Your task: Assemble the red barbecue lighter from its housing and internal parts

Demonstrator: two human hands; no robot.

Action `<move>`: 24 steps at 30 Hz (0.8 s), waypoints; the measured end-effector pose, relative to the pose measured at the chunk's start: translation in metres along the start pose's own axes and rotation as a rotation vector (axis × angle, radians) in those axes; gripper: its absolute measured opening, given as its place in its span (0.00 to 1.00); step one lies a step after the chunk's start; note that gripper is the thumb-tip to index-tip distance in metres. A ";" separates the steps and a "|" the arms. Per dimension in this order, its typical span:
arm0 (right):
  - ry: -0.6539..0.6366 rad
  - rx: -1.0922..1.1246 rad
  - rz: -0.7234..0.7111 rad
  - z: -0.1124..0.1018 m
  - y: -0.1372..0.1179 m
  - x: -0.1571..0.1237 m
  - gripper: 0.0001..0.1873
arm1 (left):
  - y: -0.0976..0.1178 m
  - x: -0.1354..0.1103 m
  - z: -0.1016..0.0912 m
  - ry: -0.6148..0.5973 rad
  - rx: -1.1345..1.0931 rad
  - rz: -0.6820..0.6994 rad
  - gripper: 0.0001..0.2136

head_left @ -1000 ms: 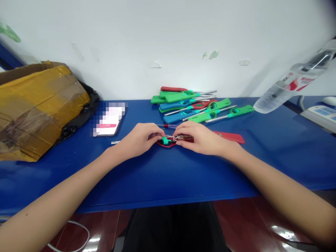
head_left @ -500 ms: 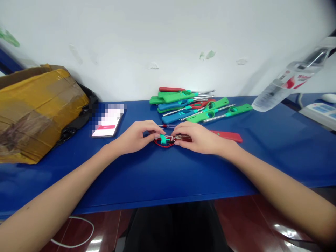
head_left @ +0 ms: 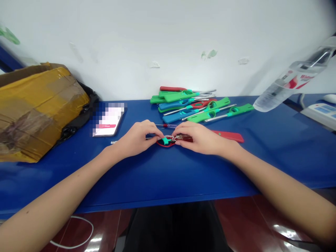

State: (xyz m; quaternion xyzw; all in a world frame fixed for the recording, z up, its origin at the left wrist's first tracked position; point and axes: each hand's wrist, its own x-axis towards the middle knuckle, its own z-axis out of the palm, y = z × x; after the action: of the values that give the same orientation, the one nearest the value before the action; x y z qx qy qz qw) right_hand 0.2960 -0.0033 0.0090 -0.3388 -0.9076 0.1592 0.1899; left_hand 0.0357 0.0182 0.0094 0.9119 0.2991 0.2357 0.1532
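Observation:
An opened red stick lighter lies on the blue table in front of me, with thin wires and a teal trigger showing. My left hand pinches at its trigger end, thumb and forefinger close together at the teal piece. The fingers of my right hand close around the dark, see-through body of the same lighter. A metal tube end pokes out left of my left wrist. Partly behind my right hand rests a red handle shell. Just beyond my fingertips is a small screwdriver.
Green, blue and red stick lighters are piled near the wall. On the left are a phone and a taped cardboard box. A water bottle and a white device stand to the right.
My left fingers have shifted slightly, uncovering more of the teal trigger, which sits a little differently. The metal tube end now shows beside my left wrist. My right hand keeps its hold.

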 end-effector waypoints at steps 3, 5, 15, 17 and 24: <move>-0.001 0.001 0.003 0.001 0.000 0.000 0.10 | -0.001 0.000 0.003 0.032 0.027 0.020 0.08; 0.000 0.005 0.006 0.001 -0.001 0.000 0.10 | 0.000 0.000 0.005 0.051 0.044 0.061 0.08; 0.012 0.016 -0.005 0.002 0.001 0.000 0.11 | 0.011 -0.002 0.009 0.036 0.216 0.156 0.10; 0.011 0.015 -0.003 0.002 0.001 0.000 0.11 | 0.012 -0.002 0.010 0.042 0.219 0.108 0.10; 0.010 0.004 -0.003 0.002 -0.001 0.000 0.11 | 0.020 0.000 0.011 0.027 0.199 0.021 0.09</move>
State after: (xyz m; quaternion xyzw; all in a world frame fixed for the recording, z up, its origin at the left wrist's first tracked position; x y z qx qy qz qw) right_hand 0.2944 -0.0037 0.0074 -0.3381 -0.9068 0.1589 0.1954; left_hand 0.0512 0.0011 0.0085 0.9224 0.3135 0.2185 0.0556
